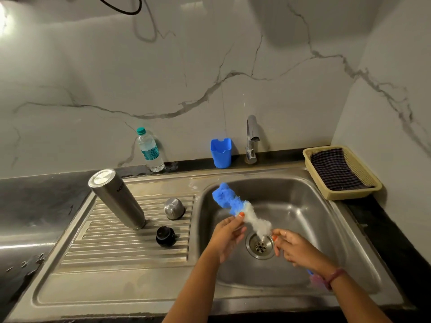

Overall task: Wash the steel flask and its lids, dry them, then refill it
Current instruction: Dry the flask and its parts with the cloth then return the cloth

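- Your left hand (pixel 227 236) pinches the bottle brush (pixel 242 212) at mid-head, thumb on the bristles where blue meets white. Your right hand (pixel 295 248) grips the handle end just below the white bristles; the rest of the handle runs under that wrist and is mostly hidden.
- The brush head hangs over the sink basin (pixel 303 206), its white end just above the drain (pixel 260 245).
- The steel flask (pixel 116 198) stands mouth-down on the ribbed drainboard (pixel 130 248), well apart from your hands. The steel cup lid (pixel 173 208) sits inverted beside it; the black inner lid (pixel 166 235) rests nearer you.
- Risk: the flask is tall, narrow and smooth, balanced on ridges. A knock from your left forearm would likely topple it or roll it into the lids.
- Risk: wet bristles are soft and springy. Releasing the pinch abruptly may flick water toward the folded checked cloth (pixel 335 170) in the cream mesh basket (pixel 375 190), leaving it damp before drying.
- Risk: the small black lid has a rounded shape and could slide along the grooves if nudged.
- Materials: brushed steel sink and flask, hard plastic lid, fuzzy synthetic bristles, woven cloth. Whether the tap (pixel 251 138) is running cannot be determined.
- A plastic water bottle (pixel 149 151) and blue holder (pixel 220 153) stand against the marble wall.
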The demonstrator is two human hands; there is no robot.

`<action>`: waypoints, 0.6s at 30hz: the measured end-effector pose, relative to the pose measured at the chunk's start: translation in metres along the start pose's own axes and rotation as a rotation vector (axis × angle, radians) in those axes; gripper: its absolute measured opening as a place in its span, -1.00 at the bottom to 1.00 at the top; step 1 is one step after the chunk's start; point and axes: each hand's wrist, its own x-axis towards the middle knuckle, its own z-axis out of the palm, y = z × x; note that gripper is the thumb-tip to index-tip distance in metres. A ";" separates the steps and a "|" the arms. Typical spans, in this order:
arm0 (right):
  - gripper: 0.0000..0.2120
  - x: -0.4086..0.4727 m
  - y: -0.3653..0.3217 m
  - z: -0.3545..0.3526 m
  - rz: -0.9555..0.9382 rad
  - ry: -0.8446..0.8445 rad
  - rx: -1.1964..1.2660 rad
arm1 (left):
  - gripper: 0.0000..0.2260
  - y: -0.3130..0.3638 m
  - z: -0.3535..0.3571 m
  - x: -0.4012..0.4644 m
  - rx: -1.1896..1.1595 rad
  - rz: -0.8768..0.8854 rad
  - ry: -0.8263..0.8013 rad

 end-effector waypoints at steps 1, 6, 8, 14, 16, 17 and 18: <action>-0.76 0.000 0.000 0.002 -0.005 -0.027 0.004 | -0.67 0.001 0.004 0.000 -0.044 0.015 0.010; -0.76 -0.009 0.010 0.003 0.059 -0.140 0.029 | -0.71 0.012 0.008 0.002 -0.205 0.081 0.070; -0.76 -0.013 0.015 0.002 0.069 -0.143 -0.003 | -0.73 0.017 0.007 0.002 -0.234 0.097 0.055; -0.71 -0.018 0.003 -0.021 -0.187 0.237 -0.144 | -0.60 0.024 0.005 0.003 -0.186 0.058 -0.062; -0.73 -0.021 -0.004 -0.031 -0.269 0.306 -0.124 | -0.70 0.022 0.001 0.004 -0.188 0.048 0.006; -0.73 -0.023 -0.006 -0.036 -0.300 0.330 -0.105 | -0.75 0.021 -0.003 0.005 -0.191 0.045 0.067; -0.73 -0.025 -0.007 -0.041 -0.329 0.358 -0.138 | -0.79 0.018 -0.007 0.007 -0.196 0.041 0.132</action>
